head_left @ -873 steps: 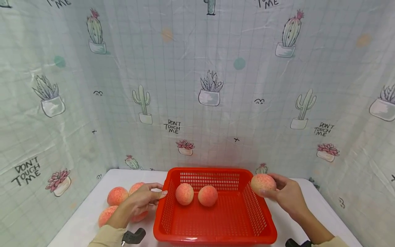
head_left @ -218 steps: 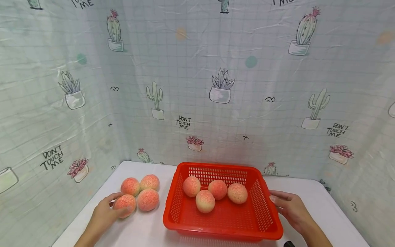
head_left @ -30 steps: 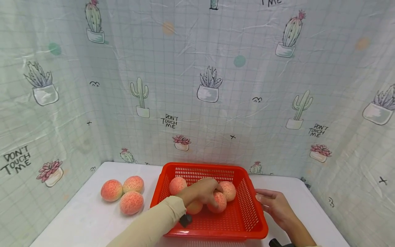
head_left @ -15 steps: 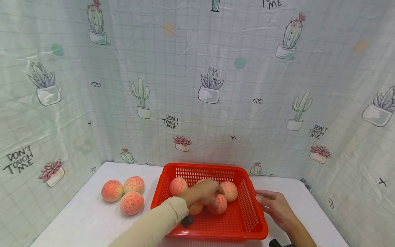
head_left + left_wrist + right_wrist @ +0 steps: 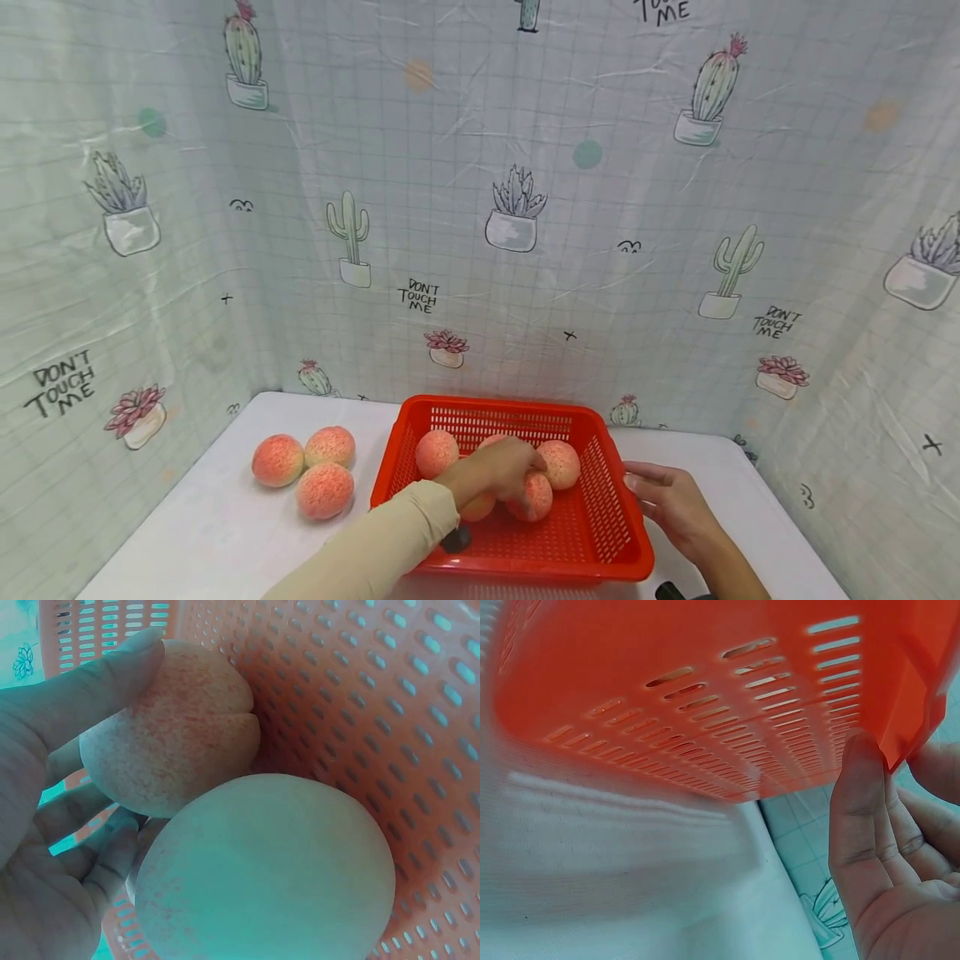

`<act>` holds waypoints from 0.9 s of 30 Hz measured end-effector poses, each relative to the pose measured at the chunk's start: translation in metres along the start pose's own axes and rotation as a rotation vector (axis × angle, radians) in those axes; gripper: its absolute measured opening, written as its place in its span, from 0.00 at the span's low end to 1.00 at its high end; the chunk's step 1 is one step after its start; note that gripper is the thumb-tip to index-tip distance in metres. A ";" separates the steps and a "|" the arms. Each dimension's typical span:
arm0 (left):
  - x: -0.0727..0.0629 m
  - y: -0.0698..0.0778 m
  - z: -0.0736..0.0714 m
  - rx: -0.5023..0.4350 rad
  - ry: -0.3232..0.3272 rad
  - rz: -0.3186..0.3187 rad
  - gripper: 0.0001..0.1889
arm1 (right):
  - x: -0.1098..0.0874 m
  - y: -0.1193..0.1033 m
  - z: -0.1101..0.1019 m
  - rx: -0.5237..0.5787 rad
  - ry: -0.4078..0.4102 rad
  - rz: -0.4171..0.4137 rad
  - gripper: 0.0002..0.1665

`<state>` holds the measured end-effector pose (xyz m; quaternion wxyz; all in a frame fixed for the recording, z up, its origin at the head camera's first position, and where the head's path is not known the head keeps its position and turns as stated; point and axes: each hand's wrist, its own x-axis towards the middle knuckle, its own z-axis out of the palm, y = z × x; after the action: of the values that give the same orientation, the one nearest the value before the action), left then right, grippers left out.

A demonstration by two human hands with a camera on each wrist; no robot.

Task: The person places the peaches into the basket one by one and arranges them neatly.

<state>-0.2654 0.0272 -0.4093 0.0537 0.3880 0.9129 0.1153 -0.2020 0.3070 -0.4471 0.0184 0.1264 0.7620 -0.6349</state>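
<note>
Several red-and-yellow peaches lie in a red plastic basket [image 5: 540, 568] with slotted walls. My left hand [image 5: 504, 468] reaches into it, thumb and fingers around a peach [image 5: 536, 498] low in the basket. In the left wrist view, my thumb [image 5: 97, 694] lies over this peach [image 5: 180, 735], and a paler peach [image 5: 277, 870] sits right beside it. My left forearm partly covers other peaches. At the basket's right side, my right hand [image 5: 671, 504] pinches the rim; the right wrist view shows the thumb and fingers [image 5: 859, 802] on either side of the rim's edge.
Three more peaches, one of them the front peach [image 5: 325, 491], sit together on the white table [image 5: 217, 533] left of the basket. A cactus-printed curtain [image 5: 480, 292] stands close behind and along both sides.
Since the oldest frame, peaches have gone from the table into the basket; my right hand, then holding a peach, now holds the rim. Over the last second, both hands stay nearly still.
</note>
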 end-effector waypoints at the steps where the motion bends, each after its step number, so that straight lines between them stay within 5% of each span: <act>1: -0.001 0.000 -0.001 -0.002 0.001 -0.003 0.32 | 0.000 0.000 0.001 -0.002 -0.003 0.001 0.33; 5: -0.009 -0.005 -0.011 -0.075 0.025 -0.012 0.29 | -0.001 0.000 0.002 -0.013 -0.008 0.011 0.34; 11: -0.036 -0.022 -0.048 -0.304 0.086 -0.090 0.32 | -0.003 -0.004 0.000 -0.033 -0.018 0.009 0.35; 19: -0.098 -0.069 -0.085 -0.407 0.226 -0.175 0.35 | -0.001 -0.003 0.002 -0.013 -0.031 0.023 0.35; 27: -0.173 -0.131 -0.093 -0.421 0.339 -0.400 0.36 | -0.002 -0.007 -0.003 0.004 -0.051 0.040 0.37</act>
<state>-0.2542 -0.2015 -0.3505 0.0018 0.1570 0.9229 0.3514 -0.2014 0.3090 -0.4398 0.0501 0.1254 0.7575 -0.6388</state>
